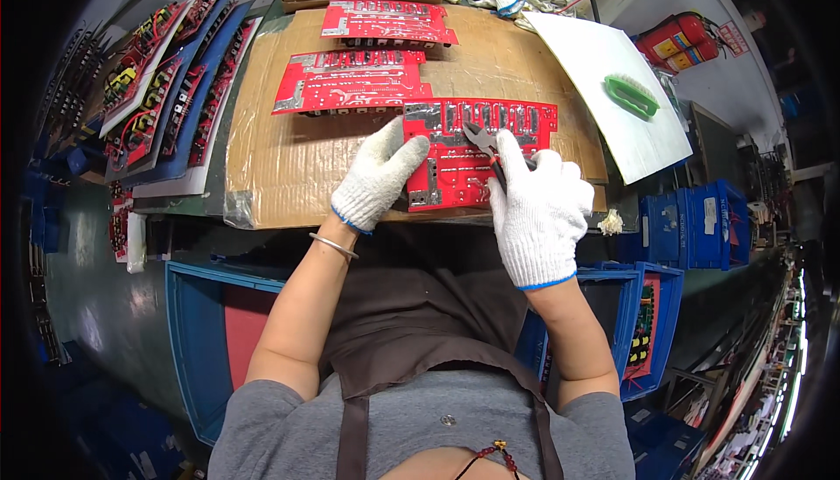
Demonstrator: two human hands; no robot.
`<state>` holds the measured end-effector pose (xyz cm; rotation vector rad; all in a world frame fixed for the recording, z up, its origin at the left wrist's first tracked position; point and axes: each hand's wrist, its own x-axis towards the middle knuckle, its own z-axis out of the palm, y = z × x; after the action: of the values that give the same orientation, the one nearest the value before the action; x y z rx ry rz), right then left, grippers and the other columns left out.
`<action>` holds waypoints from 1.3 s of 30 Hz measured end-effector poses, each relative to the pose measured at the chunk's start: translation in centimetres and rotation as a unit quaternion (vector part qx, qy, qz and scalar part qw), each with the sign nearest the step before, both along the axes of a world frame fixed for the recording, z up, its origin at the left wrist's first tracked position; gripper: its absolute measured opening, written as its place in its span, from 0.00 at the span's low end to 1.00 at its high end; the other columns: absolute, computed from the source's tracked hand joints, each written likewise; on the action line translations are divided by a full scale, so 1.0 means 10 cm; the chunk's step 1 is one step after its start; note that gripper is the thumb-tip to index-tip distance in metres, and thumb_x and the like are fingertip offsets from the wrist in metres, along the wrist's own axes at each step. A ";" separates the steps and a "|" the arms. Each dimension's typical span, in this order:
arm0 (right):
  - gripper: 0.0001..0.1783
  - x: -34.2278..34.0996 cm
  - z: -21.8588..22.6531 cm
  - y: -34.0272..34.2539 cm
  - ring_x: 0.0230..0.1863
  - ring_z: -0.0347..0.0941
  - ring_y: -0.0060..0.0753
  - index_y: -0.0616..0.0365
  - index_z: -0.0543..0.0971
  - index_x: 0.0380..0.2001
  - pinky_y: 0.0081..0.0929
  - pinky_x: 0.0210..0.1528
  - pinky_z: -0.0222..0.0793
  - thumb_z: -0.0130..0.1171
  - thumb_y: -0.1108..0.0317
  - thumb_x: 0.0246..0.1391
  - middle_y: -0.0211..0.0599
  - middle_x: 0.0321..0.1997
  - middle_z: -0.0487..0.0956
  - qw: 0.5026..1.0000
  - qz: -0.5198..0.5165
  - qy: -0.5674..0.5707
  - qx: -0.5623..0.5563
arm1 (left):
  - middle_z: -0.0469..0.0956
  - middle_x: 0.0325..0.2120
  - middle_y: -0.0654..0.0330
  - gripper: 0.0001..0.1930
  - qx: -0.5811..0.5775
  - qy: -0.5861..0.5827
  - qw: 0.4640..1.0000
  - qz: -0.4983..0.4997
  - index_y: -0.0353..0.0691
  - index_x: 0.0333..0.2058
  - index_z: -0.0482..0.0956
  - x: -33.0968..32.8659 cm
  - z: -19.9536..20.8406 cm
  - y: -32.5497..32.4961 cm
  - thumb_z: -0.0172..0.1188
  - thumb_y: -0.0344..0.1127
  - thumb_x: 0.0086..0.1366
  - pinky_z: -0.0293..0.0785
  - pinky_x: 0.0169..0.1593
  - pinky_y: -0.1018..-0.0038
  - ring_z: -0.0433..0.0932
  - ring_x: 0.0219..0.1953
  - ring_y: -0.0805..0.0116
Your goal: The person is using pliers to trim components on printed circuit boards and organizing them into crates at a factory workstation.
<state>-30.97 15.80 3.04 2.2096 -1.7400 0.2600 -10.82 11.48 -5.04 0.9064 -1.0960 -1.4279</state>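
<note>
Over the board (457,169), right hand (541,213) curls round pliers (482,140).

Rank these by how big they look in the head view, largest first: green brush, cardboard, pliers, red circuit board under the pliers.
1. Cardboard
2. Red circuit board under the pliers
3. Green brush and pliers: unsure, since the right hand covers part of the pliers.
</note>
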 end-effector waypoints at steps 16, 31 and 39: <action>0.20 0.08 0.34 -0.12 0.43 0.74 0.43 0.48 0.81 0.52 0.44 0.43 0.64 0.61 0.66 0.54 0.39 0.38 0.77 0.987 0.055 0.142 -0.048 | 0.80 0.54 0.55 0.22 -0.015 -0.009 1.000 0.003 0.27 0.61 0.72 0.00 -0.04 -0.02 0.59 0.36 0.75 0.75 0.60 0.70 0.77 0.54 0.70; 0.21 -0.11 0.49 -0.17 0.46 0.74 0.45 0.51 0.80 0.53 0.46 0.45 0.64 0.61 0.66 0.54 0.41 0.40 0.78 0.985 0.126 0.118 -0.005 | 0.81 0.53 0.55 0.22 -0.039 -0.009 0.999 -0.002 0.28 0.61 0.73 0.00 -0.07 0.00 0.59 0.36 0.75 0.76 0.59 0.70 0.77 0.53 0.71; 0.15 0.00 0.33 -0.18 0.42 0.75 0.42 0.53 0.81 0.45 0.44 0.42 0.63 0.61 0.65 0.54 0.39 0.35 0.77 0.979 0.120 0.144 -0.078 | 0.80 0.55 0.55 0.23 -0.024 -0.013 1.000 -0.003 0.29 0.62 0.72 0.01 -0.10 -0.03 0.61 0.36 0.74 0.76 0.60 0.70 0.78 0.54 0.71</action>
<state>-31.02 14.00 6.35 2.2141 -1.2611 0.1178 -10.68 11.18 -6.09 0.8897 -1.1482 -1.3913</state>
